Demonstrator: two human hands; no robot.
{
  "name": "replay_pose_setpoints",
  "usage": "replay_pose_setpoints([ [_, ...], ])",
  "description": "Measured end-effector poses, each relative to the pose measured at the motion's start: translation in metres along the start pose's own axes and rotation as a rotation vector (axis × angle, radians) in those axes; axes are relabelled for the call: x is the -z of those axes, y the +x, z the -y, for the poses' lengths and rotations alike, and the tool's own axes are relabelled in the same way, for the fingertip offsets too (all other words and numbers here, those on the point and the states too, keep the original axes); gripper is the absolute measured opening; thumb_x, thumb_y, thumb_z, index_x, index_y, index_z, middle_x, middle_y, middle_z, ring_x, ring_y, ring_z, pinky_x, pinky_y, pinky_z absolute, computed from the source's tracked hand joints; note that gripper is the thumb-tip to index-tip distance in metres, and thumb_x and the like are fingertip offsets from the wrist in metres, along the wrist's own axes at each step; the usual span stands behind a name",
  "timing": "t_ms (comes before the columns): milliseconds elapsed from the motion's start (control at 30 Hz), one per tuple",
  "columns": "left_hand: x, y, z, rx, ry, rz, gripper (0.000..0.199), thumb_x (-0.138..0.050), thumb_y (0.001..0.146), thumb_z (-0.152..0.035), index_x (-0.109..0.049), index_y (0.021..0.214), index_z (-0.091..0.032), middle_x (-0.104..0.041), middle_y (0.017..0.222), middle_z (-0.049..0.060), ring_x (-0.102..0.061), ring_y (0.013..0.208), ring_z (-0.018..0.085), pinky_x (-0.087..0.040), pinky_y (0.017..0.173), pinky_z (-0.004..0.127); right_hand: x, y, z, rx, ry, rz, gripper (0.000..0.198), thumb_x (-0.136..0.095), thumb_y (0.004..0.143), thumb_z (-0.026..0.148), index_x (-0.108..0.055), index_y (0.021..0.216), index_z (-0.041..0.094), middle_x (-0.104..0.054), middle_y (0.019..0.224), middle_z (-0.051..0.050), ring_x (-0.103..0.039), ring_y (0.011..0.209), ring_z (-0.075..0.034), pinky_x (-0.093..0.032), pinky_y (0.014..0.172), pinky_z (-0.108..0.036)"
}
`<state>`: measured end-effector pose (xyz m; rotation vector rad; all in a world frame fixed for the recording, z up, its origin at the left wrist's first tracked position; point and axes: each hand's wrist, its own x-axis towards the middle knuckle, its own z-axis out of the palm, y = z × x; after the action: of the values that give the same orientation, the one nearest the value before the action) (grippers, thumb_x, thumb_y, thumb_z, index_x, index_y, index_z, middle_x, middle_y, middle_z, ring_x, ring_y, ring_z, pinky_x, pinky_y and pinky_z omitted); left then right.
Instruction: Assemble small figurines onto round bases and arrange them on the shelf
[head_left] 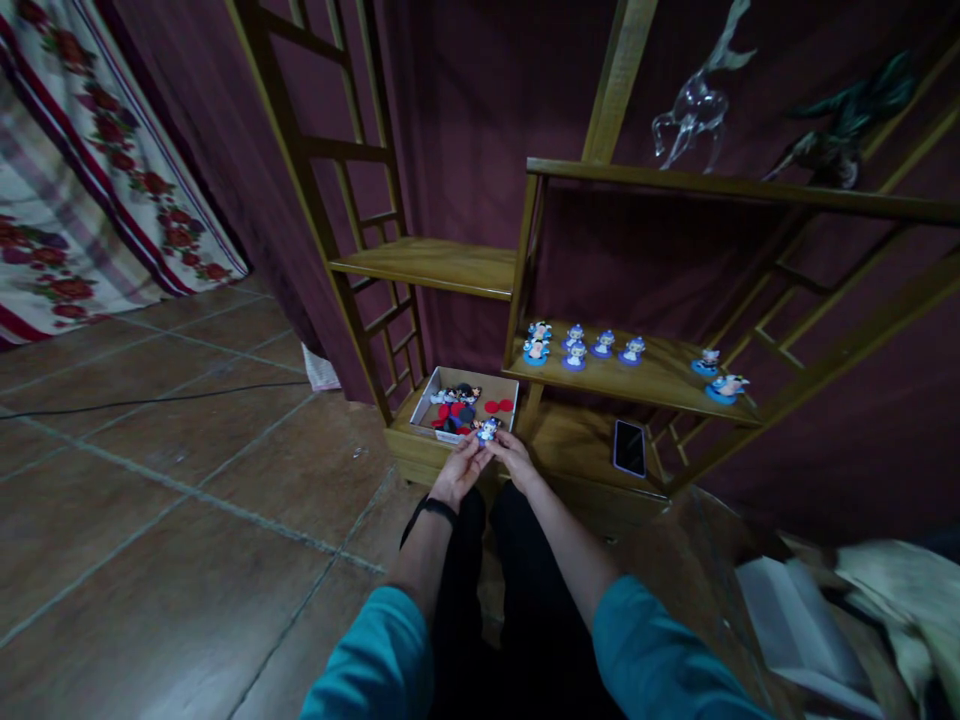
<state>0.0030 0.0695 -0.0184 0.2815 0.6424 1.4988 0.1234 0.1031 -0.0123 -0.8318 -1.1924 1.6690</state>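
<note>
A small purple-and-white figurine (487,430) is held between my two hands, just in front of the box. My left hand (465,468) grips it from the left, and my right hand (514,455) has its fingers closed on it from the right. Behind them, an open white cardboard box (491,383) holds several dark figurines and red, blue and black round bases. Several purple figurines (574,355) stand on the shelf to the right. Two pink-and-white figurines on blue bases (535,351) stand at its left end, and two more blue-based figurines (725,388) at its right end.
A wooden shelf unit (435,262) stands ahead against a dark red curtain. A phone (629,447) lies on the lower board. On the top shelf are a clear glass deer (694,108) and a dark sculpture (844,130). A black cable (150,401) crosses the tiled floor.
</note>
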Motion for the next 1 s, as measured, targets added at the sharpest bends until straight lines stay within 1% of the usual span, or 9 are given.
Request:
replay_pose_setpoints([
  [200, -0.003, -0.002, 0.000, -0.017, -0.001, -0.024, 0.028, -0.054, 0.081, -0.006, -0.059, 0.107, -0.013, -0.068, 0.092, 0.008, -0.065, 0.083, 0.013, -0.049, 0.083, 0.027, 0.000, 0.003, -0.004, -0.018, -0.007, -0.045, 0.049, -0.074, 0.057, 0.036, -0.063, 0.102, 0.019, -0.066, 0.100, -0.005, -0.059, 0.094, -0.021, -0.046, 0.084, -0.035],
  [333, -0.004, -0.004, 0.000, -0.004, 0.012, 0.003, 0.035, -0.054, 0.081, -0.007, -0.056, 0.114, -0.016, -0.068, 0.096, 0.008, -0.065, 0.088, 0.015, -0.049, 0.084, 0.029, 0.002, 0.006, -0.008, 0.022, -0.021, -0.018, 0.050, -0.074, 0.057, 0.034, -0.062, 0.104, 0.022, -0.066, 0.103, -0.003, -0.059, 0.098, -0.021, -0.044, 0.089, -0.035],
  [433, -0.003, -0.004, -0.001, 0.007, 0.009, 0.028, 0.039, -0.054, 0.081, -0.007, -0.053, 0.119, -0.018, -0.068, 0.099, 0.008, -0.065, 0.090, 0.017, -0.049, 0.085, 0.032, 0.004, 0.008, -0.011, 0.022, -0.032, -0.042, 0.051, -0.074, 0.057, 0.034, -0.062, 0.105, 0.023, -0.065, 0.108, -0.002, -0.057, 0.102, -0.021, -0.042, 0.093, -0.036],
  [633, -0.002, -0.003, 0.000, 0.019, -0.060, 0.022, 0.036, -0.051, 0.084, -0.014, -0.052, 0.120, -0.016, -0.067, 0.101, 0.011, -0.065, 0.092, 0.019, -0.049, 0.086, 0.034, 0.004, 0.009, -0.014, 0.019, -0.058, -0.078, 0.050, -0.073, 0.056, 0.034, -0.063, 0.103, 0.022, -0.066, 0.106, -0.002, -0.058, 0.101, -0.021, -0.041, 0.095, -0.036],
  [800, -0.003, -0.002, 0.002, 0.003, -0.083, -0.002, 0.036, -0.050, 0.085, -0.012, -0.051, 0.121, -0.014, -0.067, 0.100, 0.012, -0.064, 0.093, 0.020, -0.050, 0.085, 0.032, 0.001, 0.006, -0.011, 0.008, -0.045, -0.061, 0.049, -0.074, 0.055, 0.035, -0.063, 0.101, 0.021, -0.067, 0.099, -0.002, -0.061, 0.094, -0.020, -0.044, 0.091, -0.037],
  [1000, -0.003, -0.002, 0.002, 0.004, -0.065, 0.012, 0.039, -0.048, 0.085, -0.009, -0.048, 0.123, -0.014, -0.065, 0.105, 0.015, -0.064, 0.094, 0.020, -0.050, 0.086, 0.033, 0.002, 0.004, -0.009, 0.016, -0.078, -0.101, 0.052, -0.076, 0.052, 0.035, -0.063, 0.100, 0.020, -0.068, 0.095, -0.003, -0.061, 0.090, -0.020, -0.047, 0.086, -0.036],
])
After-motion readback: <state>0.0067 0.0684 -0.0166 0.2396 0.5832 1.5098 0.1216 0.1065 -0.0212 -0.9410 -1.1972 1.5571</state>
